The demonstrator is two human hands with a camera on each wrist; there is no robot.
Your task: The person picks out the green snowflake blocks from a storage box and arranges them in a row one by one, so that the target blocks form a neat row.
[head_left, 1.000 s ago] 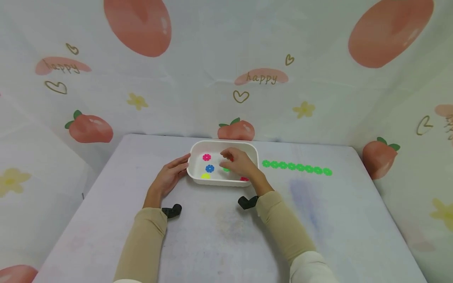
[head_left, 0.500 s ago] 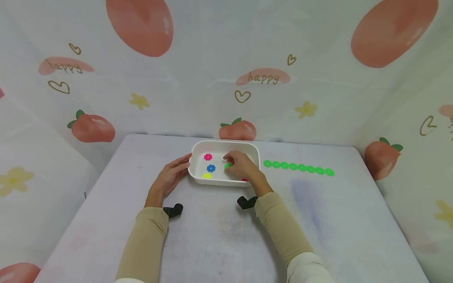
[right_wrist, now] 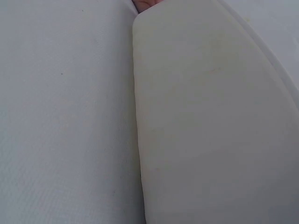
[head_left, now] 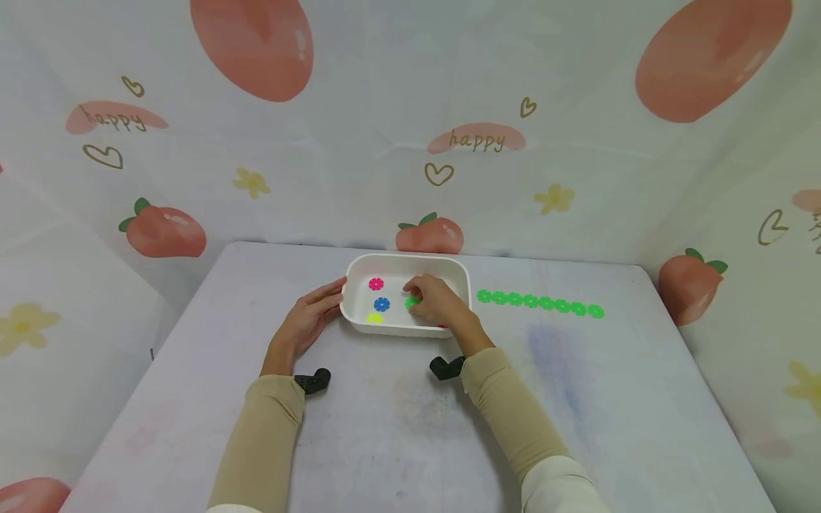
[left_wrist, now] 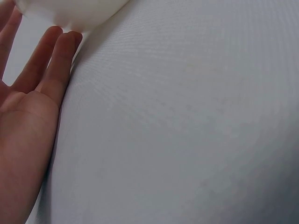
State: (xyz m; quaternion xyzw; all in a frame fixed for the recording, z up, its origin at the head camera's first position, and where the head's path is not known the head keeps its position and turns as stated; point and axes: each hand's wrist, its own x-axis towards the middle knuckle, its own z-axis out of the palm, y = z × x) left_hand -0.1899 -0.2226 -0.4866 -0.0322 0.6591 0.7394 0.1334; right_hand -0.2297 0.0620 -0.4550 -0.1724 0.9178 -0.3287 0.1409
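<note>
A white plastic tray (head_left: 404, 332) stands near the back of the table with several small flower-shaped plastic discs in it. My left hand (head_left: 308, 320) touches the tray's left end; in the left wrist view its fingers (left_wrist: 58, 65) lie fairly straight against the tray's underside edge. Over the tray reaches my right hand (head_left: 438, 298), thumb and forefinger bent beside a green disc (head_left: 410, 303). Whether they pinch it cannot be made out. Left of them lie a pink disc (head_left: 375, 284), a blue disc (head_left: 381, 304) and a yellow disc (head_left: 375, 318). The right wrist view shows the tray's outer wall (right_wrist: 210, 116).
A row of several linked green discs (head_left: 539, 303) lies on the table to the right of the tray. A red disc (head_left: 442, 326) is partly hidden near my right wrist. The pale table (head_left: 385, 427) meets a patterned cloth (head_left: 359, 142) behind it.
My right hand has drawn slightly back in the tray, and its thumb and forefinger have come closer to the green disc. The left hand stays against the tray.
</note>
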